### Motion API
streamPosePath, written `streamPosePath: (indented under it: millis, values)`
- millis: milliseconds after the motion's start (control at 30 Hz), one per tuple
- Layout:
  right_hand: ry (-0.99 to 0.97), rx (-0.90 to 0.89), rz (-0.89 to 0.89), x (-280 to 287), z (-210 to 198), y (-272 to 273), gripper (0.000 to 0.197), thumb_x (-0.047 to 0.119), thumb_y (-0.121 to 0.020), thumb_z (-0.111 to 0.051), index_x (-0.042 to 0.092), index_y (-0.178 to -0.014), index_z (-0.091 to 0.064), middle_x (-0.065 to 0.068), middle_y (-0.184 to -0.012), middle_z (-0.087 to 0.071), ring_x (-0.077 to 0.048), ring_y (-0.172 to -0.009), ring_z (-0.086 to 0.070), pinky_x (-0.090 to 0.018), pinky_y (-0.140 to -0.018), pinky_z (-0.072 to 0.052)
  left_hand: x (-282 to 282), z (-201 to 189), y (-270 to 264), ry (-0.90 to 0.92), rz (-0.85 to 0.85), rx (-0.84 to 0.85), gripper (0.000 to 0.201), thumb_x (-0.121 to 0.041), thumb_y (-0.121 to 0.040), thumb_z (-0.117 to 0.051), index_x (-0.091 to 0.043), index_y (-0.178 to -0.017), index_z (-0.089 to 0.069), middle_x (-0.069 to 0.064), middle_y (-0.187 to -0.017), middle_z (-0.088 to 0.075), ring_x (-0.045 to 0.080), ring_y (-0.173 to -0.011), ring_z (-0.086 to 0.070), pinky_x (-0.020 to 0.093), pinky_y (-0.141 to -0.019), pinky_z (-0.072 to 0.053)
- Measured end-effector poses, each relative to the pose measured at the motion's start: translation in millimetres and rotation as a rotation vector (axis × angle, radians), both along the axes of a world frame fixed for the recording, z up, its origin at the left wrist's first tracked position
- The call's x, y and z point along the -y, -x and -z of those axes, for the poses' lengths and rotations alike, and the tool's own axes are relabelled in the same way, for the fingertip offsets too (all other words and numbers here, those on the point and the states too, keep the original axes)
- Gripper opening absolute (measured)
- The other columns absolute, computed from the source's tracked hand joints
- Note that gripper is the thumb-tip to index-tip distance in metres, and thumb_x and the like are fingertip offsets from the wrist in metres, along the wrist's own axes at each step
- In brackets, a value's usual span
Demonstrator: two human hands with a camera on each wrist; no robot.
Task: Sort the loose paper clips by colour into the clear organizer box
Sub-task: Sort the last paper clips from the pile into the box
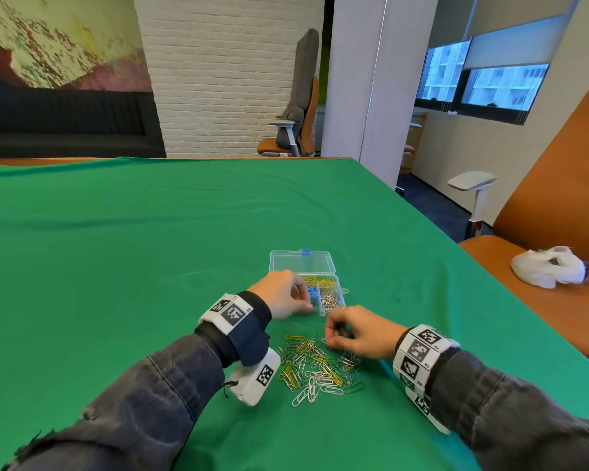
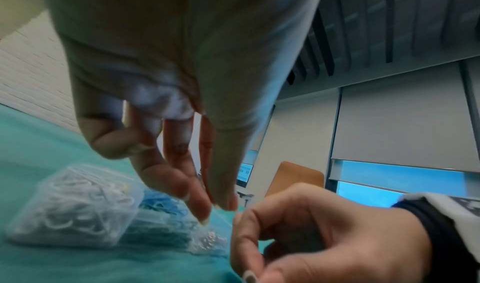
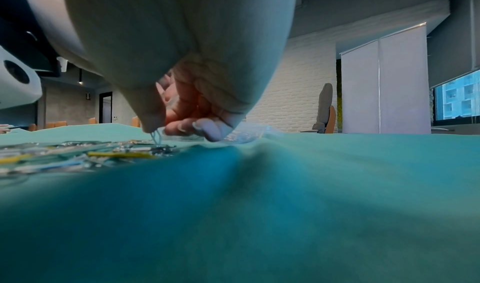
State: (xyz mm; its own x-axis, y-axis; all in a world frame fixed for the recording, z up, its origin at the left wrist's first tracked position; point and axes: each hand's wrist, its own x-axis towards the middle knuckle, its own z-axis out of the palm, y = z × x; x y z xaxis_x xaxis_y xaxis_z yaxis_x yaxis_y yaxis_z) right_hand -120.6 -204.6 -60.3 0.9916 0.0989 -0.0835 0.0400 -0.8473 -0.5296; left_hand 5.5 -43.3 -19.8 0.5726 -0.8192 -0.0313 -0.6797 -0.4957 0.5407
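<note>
Underneath, green cloth (image 1: 150,249); left hand (image 1: 281,294) relaxed over box (image 1: 323,297), right hand (image 1: 357,333) seemingly pinching a clip (image 3: 157,138).

White brick wall (image 1: 228,69), orange chair (image 1: 555,185), windows (image 1: 483,83)

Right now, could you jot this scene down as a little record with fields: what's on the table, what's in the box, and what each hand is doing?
surface: green cloth-covered table
container: clear plastic organizer box, lid open; yellow, blue and silver clips visible in separate compartments
loose items: pile of mixed paper clips, yellow, white and silver, on the cloth nearer the person than the box
left hand: over the box's left side, fingers pointing down; whether it holds a clip is unclear
right hand: at the pile's far edge, pinching a pale clip
off table: white plastic bag on an orange chair
</note>
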Motion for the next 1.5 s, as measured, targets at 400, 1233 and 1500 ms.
streamPosePath:
  millis: [400, 1233, 1500]
  values:
    - [-0.190, 0.219, 0.080, -1, -1, -1, 0.024, 0.010, -0.085, -0.069, 0.014, -0.090, -0.046, 0.001, -0.082, -0.066, -0.003, -0.069, -0.057, -0.013, -0.062, -0.044, 9, 17, 16, -0.004, 0.096, -0.155, 0.012, -0.021, -0.082, -0.076, -0.015, -0.080, -0.065, 0.006, -0.077, -0.071, 0.001, -0.052, -0.055, 0.014, -0.056, -0.047]
    - [0.095, 0.009, -0.020, 2, 0, 0, 0.006, 0.024, -0.088, -0.067, 0.021, -0.089, -0.061, 0.002, -0.101, -0.051, -0.012, -0.085, -0.053, -0.023, -0.080, -0.048, -16, -11, -17, -0.039, -0.023, -0.052, 0.019, -0.030, -0.076, -0.081, -0.018, -0.084, -0.068, 0.003, -0.090, -0.072, 0.017, -0.085, -0.066, 0.023, -0.072, -0.048]
    - [0.050, 0.033, 0.067, 11, -4, 0, 0.015, 0.011, -0.090, -0.062, 0.023, -0.084, -0.055, 0.009, -0.083, -0.059, -0.007, -0.079, -0.057, -0.012, -0.072, -0.042, -11, -14, 5, -0.309, 0.116, -0.061, 0.017, -0.022, -0.079, -0.079, -0.016, -0.090, -0.068, -0.012, -0.074, -0.060, 0.007, -0.073, -0.056, 0.026, -0.080, -0.047]
